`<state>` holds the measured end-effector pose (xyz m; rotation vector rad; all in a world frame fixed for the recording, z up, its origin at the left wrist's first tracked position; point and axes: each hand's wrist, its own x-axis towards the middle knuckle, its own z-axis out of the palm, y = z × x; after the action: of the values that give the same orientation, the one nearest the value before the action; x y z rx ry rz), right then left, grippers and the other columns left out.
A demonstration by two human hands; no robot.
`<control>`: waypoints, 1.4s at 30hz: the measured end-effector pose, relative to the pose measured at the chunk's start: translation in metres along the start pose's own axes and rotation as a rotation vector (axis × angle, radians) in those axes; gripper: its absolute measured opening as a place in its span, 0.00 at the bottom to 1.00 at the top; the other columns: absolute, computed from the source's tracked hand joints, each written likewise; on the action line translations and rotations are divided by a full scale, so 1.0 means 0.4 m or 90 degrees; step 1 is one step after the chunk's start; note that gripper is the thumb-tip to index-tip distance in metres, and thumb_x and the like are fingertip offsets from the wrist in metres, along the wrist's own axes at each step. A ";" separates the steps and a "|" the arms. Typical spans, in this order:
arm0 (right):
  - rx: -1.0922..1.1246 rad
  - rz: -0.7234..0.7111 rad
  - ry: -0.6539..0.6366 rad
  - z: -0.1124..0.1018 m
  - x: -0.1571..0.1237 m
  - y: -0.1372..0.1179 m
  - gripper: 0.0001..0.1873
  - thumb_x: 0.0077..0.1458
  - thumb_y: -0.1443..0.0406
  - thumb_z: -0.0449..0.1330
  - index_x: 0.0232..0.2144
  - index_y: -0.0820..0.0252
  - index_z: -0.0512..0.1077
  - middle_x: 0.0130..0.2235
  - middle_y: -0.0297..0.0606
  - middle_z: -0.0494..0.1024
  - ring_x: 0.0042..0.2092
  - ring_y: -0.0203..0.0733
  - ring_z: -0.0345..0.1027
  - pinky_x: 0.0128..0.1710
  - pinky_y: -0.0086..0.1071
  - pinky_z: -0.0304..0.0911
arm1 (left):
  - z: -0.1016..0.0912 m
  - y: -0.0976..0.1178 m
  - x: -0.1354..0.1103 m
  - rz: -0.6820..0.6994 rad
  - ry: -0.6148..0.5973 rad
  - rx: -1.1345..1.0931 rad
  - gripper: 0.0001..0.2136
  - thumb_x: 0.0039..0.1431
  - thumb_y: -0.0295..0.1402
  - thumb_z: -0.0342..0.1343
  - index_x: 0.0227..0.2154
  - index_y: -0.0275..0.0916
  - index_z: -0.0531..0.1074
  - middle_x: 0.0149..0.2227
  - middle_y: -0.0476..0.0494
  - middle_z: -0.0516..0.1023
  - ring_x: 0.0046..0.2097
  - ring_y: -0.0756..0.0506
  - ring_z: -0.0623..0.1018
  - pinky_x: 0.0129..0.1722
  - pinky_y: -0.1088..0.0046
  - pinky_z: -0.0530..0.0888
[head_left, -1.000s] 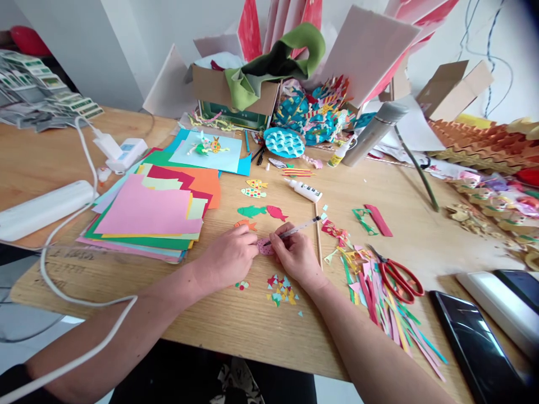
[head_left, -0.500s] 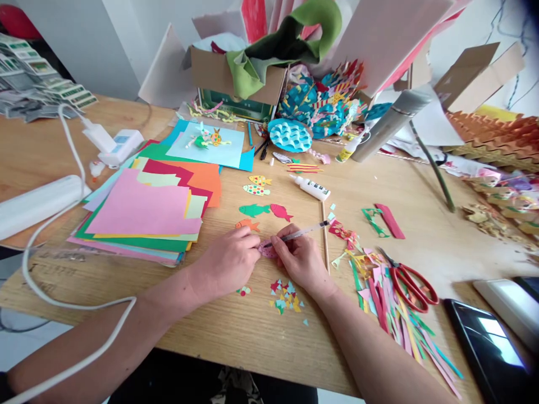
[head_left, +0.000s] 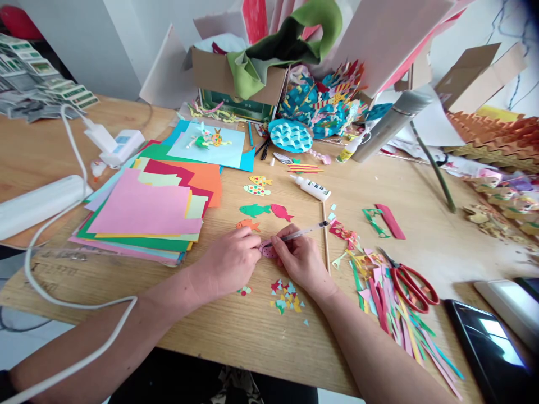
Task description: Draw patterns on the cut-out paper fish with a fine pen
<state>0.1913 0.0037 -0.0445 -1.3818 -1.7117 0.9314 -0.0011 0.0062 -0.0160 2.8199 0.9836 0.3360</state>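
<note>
Pen (head_left: 310, 229) in grip (head_left: 301, 259), cloth (head_left: 246, 73) over box (head_left: 210, 67)

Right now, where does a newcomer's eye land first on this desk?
Probably the stack of bright paper, left of center. Then the middle, where the right hand holds a pen to a pink dotted paper piece, with the left hand at its edge. At the back, a green felt-like sheet drapes over an open cardboard box.

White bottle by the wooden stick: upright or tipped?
Tipped. The white bottle lies on its side on the table, its nozzle pointing toward the picture's left rather than up.
</note>
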 end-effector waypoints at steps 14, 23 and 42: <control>0.010 -0.015 -0.006 -0.002 0.000 -0.003 0.12 0.63 0.57 0.56 0.31 0.58 0.67 0.20 0.32 0.70 0.19 0.36 0.64 0.19 0.28 0.55 | 0.004 -0.001 0.002 -0.001 0.002 0.010 0.13 0.58 0.16 0.49 0.34 0.34 0.79 0.33 0.42 0.75 0.41 0.42 0.71 0.44 0.64 0.74; 0.007 -0.018 0.001 -0.001 0.001 0.002 0.13 0.63 0.57 0.56 0.31 0.58 0.67 0.20 0.31 0.68 0.19 0.36 0.63 0.19 0.28 0.54 | 0.002 0.001 0.001 0.000 0.005 0.004 0.14 0.58 0.16 0.48 0.35 0.33 0.79 0.34 0.42 0.76 0.41 0.42 0.71 0.43 0.63 0.75; -0.001 -0.024 0.004 -0.003 0.000 0.001 0.12 0.63 0.57 0.55 0.30 0.58 0.66 0.20 0.32 0.69 0.19 0.36 0.63 0.19 0.28 0.54 | 0.001 0.001 0.003 0.008 0.008 0.006 0.14 0.57 0.16 0.49 0.35 0.32 0.79 0.33 0.42 0.76 0.40 0.42 0.71 0.44 0.64 0.75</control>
<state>0.1926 0.0040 -0.0443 -1.3481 -1.7278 0.9042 0.0002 0.0068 -0.0161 2.8373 0.9731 0.3505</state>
